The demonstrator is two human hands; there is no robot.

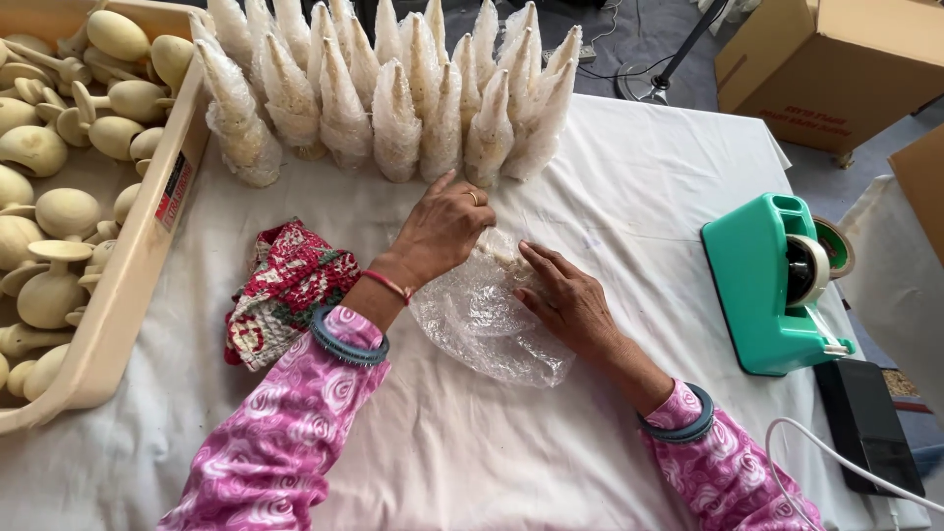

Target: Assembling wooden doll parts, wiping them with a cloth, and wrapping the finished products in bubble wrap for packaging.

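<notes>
My left hand and my right hand press on a sheet of clear bubble wrap lying on the white cloth. A pale wooden piece shows between my fingertips at the wrap's far end, partly rolled in it. My left hand grips that end from the left; my right hand lies flat on the wrap's right side. Just beyond my hands stand several wrapped cone-shaped pieces in rows.
A beige tray at the left holds several bare wooden mushroom-shaped pieces. A red and white crocheted cloth lies beside it. At right stand a green tape dispenser, a black phone with white cable, and cardboard boxes.
</notes>
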